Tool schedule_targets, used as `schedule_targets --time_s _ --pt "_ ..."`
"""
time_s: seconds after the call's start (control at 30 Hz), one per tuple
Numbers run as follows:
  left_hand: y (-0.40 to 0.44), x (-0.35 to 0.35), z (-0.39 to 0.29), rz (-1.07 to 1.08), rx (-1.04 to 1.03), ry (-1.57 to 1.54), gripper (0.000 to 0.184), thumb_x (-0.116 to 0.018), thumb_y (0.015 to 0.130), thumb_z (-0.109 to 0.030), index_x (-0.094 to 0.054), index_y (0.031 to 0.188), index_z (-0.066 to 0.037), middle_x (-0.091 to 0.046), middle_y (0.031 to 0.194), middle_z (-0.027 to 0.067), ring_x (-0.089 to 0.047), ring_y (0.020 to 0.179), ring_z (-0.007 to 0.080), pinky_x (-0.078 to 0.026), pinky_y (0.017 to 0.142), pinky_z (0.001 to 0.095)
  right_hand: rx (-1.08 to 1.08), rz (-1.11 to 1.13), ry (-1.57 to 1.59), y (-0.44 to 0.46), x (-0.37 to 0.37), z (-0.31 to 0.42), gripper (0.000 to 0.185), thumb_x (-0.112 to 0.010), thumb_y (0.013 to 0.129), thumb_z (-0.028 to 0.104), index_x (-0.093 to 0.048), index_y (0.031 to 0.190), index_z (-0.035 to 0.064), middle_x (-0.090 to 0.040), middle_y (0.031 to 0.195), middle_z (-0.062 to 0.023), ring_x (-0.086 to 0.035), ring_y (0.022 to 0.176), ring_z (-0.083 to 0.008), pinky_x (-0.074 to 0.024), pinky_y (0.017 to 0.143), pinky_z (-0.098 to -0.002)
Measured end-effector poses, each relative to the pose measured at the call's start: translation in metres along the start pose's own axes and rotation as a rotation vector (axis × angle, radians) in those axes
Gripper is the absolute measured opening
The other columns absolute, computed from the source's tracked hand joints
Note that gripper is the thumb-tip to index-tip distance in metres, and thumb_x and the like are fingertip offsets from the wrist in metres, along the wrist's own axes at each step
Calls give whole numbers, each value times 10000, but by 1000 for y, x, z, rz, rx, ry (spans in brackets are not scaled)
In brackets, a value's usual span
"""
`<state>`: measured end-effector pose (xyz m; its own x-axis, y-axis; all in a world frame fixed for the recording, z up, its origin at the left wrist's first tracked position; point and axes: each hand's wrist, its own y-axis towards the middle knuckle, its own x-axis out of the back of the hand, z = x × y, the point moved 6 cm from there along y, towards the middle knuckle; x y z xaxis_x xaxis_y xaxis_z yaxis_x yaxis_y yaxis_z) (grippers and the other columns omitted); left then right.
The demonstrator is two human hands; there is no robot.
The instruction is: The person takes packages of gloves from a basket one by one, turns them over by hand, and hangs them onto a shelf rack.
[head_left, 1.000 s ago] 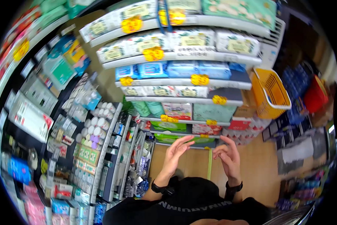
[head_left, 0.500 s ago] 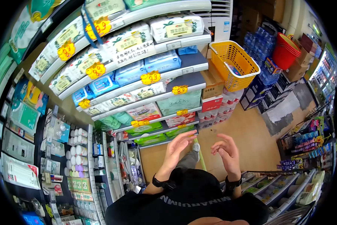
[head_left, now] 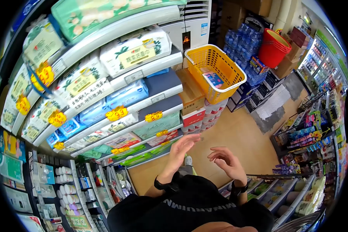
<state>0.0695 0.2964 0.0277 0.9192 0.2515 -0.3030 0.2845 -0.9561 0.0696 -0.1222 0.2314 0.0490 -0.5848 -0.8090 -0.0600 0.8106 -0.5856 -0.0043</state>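
My left hand [head_left: 180,151] is held up in front of my body, fingers stretched out and nothing in it. Facing it, my right hand [head_left: 229,164] hangs in the air with loosely bent fingers, also holding nothing. A gap separates the two hands. Left of and beyond my left hand are white tissue packs [head_left: 135,50] and blue wipes packs [head_left: 126,94] on the shelves. Past both hands, a yellow shopping basket [head_left: 229,89] stands on a cardboard box [head_left: 190,92], with a small blue and red pack [head_left: 213,80] inside.
Blue-tinted bottled water [head_left: 241,44] and red buckets [head_left: 274,50] are stacked behind the basket. Brown floor [head_left: 234,135] runs along the aisle. Racks of colourful small packs [head_left: 309,127] stand at right, with more shelves [head_left: 282,193] close on my right side.
The view has shifted to the right and closer to the shelf end, so the shelf packs and basket appear further left. Both hands stay raised and empty; the right fingers are slightly more bent.
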Motion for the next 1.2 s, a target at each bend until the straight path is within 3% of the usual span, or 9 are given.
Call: schedule_targets --time_s 0.13,0.2,0.33,0.43,0.53,0.87,1.1,1.2 --pt "49 2 2 21 -7 21 373 -522 1022 -242 -611 1302 -12 -624 1353 112 -601 1232 219 -427 1033 341 68 39 -198 35 21 16 407 -603 979 60 -522 1375 12 -679 1133 -110 -651 1040 -192 -510 942 -341" --pt "73 2 6 20 2 -55 332 -533 1018 -168 -611 1294 0 -635 1317 102 -598 1220 204 -418 1053 334 81 61 -257 51 30 21 416 -614 977 76 -522 1377 14 -681 1142 -115 -656 1035 -198 -517 930 -345" --pt "116 2 7 -14 -14 -101 312 -531 1023 -172 -621 1271 -6 -641 1314 108 -608 1210 214 -429 1033 341 -4 197 -471 77 50 15 469 -638 980 164 -495 1405 28 -671 1198 -145 -667 1045 -242 -528 916 -355" --pt "143 2 19 -6 23 -104 300 -522 1028 -164 -624 1264 -10 -645 1303 108 -606 1210 211 -427 1049 347 -138 400 -645 87 59 0 572 -646 990 230 -409 1486 71 -628 1288 -166 -629 1148 -279 -501 996 -390" --pt "168 -4 25 29 17 -99 293 -525 1027 -150 -622 1261 -3 -648 1292 105 -602 1209 204 -429 1062 346 -77 373 -693 98 73 -8 568 -639 992 309 -440 1455 47 -642 1252 -197 -650 1111 -320 -525 946 -402" --pt "220 -33 52 188 96 -145 275 -506 1035 -101 -599 1270 7 -633 1287 100 -602 1206 205 -436 1069 335 -125 304 -677 109 118 -17 567 -633 995 307 -438 1449 30 -626 1287 -204 -631 1158 -330 -505 980 -398" --pt "253 -25 44 24 47 -80 278 -481 1058 -157 -611 1260 -17 -651 1295 86 -620 1190 193 -450 1022 318 -15 409 -608 154 157 -12 504 -622 1001 299 -477 1401 28 -649 1255 -178 -644 1143 -319 -507 973 -399" --pt "277 -27 43 -95 52 -63 303 -460 1054 -166 -632 1238 3 -659 1292 138 -638 1186 222 -468 1007 324 -24 485 -651 186 183 -17 537 -632 995 289 -456 1441 47 -631 1284 -168 -610 1196 -325 -476 1024 -396"
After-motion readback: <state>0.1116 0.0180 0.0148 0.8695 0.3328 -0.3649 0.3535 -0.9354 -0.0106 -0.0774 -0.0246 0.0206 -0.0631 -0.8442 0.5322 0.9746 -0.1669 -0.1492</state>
